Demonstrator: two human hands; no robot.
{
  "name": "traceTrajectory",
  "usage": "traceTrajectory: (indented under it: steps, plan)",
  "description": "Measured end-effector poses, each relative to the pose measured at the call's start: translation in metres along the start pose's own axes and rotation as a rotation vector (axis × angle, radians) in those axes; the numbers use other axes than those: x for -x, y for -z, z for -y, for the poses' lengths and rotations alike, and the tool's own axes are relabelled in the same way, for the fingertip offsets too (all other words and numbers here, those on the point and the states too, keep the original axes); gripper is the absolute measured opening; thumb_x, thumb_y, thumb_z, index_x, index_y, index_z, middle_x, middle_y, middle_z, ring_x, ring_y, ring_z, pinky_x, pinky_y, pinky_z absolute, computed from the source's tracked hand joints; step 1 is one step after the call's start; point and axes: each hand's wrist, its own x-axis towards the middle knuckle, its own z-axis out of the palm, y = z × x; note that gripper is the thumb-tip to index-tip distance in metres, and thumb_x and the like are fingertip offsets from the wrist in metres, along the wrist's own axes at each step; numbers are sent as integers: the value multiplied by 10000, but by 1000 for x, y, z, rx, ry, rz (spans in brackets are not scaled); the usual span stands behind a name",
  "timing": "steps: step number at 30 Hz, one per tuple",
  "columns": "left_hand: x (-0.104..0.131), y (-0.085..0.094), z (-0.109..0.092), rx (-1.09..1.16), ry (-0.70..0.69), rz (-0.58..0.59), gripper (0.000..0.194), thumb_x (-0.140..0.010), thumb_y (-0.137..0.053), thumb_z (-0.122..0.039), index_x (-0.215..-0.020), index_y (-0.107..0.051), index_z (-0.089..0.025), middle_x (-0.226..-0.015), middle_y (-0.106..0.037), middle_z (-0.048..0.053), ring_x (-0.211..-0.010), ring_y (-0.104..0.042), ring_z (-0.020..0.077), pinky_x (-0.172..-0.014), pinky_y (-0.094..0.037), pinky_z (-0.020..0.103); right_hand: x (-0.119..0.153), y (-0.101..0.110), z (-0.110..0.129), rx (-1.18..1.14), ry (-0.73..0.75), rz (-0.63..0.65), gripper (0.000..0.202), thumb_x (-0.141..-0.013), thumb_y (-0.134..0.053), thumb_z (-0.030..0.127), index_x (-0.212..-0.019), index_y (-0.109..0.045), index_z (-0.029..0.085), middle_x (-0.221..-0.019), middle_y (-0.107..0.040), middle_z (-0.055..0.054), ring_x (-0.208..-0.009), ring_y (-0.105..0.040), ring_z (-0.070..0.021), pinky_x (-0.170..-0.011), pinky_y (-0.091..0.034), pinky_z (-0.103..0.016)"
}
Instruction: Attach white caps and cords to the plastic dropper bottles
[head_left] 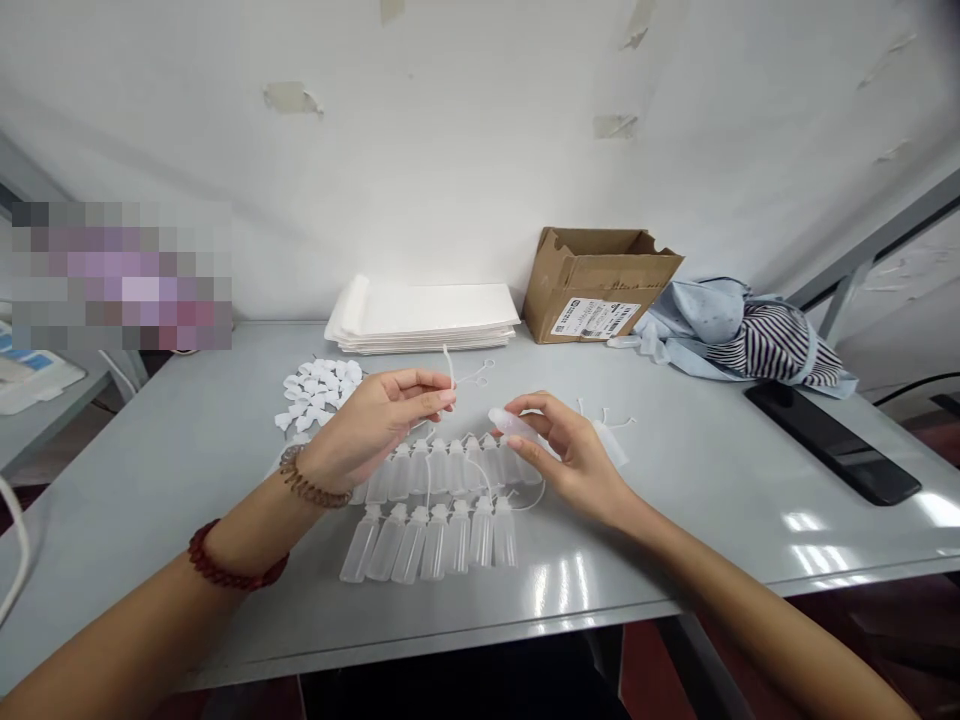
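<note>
My left hand (390, 410) is closed in a pinch on a thin white cord (448, 362), which stands up above the fingertips. Thin strands with small loops show just right of it. In my right hand (566, 450) a small translucent plastic bottle (514, 424) is gripped between thumb and fingers, its rounded end toward the left hand. The two hands are apart. Below them lie two rows of similar translucent bottles (459, 540) with narrow white tops, the back row partly hidden by my hands. Another such piece (611, 442) lies beyond my right wrist.
White caplike pieces (315, 392) form a pile at left. Behind are a stack of white flat packs (435, 312) and an open cardboard box (604, 285). Blue cloth (701, 315), striped cloth (780, 345) and a black phone (832, 440) lie at right on the grey table (675, 450).
</note>
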Motion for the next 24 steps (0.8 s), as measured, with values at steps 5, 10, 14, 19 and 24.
traceTrajectory:
  steps: [5,10,14,19,24]
  plan:
    - [16,-12,9,248,73,-36,288,-780,-678,-277,-1057,-667,-198,-949,-622,36,-831,-561,135,-901,-466,374,6,-4,6,71,102,58,192,-877,-556,257,-1066,-570,225,-1017,-601,-62,-948,-605,-189,-857,-531,-393]
    - [22,-20,9,371,75,41,69,-777,-677,-229,-799,-703,-169,-928,-598,19,-759,-517,95,-925,-450,336,7,-6,6,61,130,82,185,-879,-545,225,-1063,-569,224,-997,-582,-62,-937,-589,-178,-857,-537,-387]
    - [24,-24,12,395,73,76,73,-799,-656,-233,-770,-680,-171,-887,-574,12,-758,-499,98,-859,-459,307,7,-8,8,86,147,90,189,-872,-548,202,-1059,-569,215,-984,-588,-63,-920,-592,-176,-819,-541,-367]
    - [26,-28,17,395,78,108,75,-814,-644,-254,-790,-664,-185,-871,-558,5,-756,-472,102,-794,-451,282,7,-10,10,129,195,95,196,-863,-555,195,-1058,-563,221,-973,-605,-63,-905,-591,-182,-796,-531,-375]
    - [26,-31,20,421,84,127,83,-814,-640,-266,-798,-655,-186,-871,-553,4,-763,-475,108,-769,-443,286,10,-13,9,84,183,96,234,-857,-557,173,-1085,-533,220,-978,-589,-58,-913,-595,-170,-824,-540,-361]
